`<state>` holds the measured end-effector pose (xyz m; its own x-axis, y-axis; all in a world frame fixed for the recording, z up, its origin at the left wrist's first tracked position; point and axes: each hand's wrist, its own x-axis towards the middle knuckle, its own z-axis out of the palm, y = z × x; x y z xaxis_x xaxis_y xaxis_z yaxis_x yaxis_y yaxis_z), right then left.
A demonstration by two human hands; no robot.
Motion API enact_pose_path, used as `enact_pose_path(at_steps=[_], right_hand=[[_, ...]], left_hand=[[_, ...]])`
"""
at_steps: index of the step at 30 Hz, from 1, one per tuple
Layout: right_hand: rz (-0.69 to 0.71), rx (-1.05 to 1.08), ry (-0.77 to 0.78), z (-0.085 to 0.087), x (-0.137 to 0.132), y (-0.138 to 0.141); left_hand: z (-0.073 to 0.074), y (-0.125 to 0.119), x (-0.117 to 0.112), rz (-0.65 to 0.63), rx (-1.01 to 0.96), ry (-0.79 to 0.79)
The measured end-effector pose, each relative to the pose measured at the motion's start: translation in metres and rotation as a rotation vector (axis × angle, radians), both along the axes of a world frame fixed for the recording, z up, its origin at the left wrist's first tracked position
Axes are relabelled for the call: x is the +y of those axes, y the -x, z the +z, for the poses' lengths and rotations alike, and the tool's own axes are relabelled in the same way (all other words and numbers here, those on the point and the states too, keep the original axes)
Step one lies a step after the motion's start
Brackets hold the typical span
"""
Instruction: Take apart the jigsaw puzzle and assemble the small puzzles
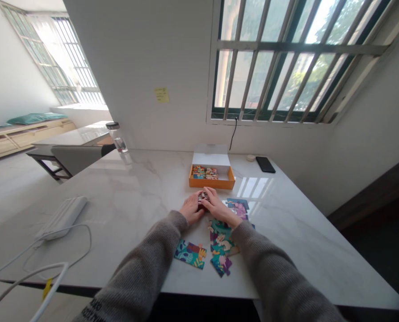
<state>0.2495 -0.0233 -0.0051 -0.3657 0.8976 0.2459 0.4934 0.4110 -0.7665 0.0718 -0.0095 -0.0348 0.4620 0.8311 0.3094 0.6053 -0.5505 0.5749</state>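
Observation:
Between my left hand and my right hand is a small stack of puzzle pieces, both hands closed around its sides just in front of the box. My fingers cover most of the stack. An orange box with its white lid raised stands behind them, with more puzzle pieces packed in its left and middle. Under and beside my right forearm lie colourful puzzle pieces, one showing a white rabbit. Nearer my left sleeve lies a joined teal section of puzzle.
A black phone and a small round white object lie at the back right. At the back left stands a clear bottle. A white power strip with cables rests on the left of the marble-patterned table.

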Motion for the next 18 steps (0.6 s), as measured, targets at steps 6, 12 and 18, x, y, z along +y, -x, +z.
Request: enact_pose_path(at_steps=[6,12,18], right_hand=[[0.079,-0.002,-0.131,0.005,-0.003,-0.014],[0.049,0.014,-0.116,0.003,-0.005,-0.011],[0.029,0.006,-0.107,0.004,-0.006,-0.010]], left_hand=[[0.009,0.016,-0.002,-0.021,-0.096,0.021],[0.041,0.074,-0.041,-0.119,-0.014,0.056],[0.060,0.102,-0.097,-0.237,0.321,0.085]])
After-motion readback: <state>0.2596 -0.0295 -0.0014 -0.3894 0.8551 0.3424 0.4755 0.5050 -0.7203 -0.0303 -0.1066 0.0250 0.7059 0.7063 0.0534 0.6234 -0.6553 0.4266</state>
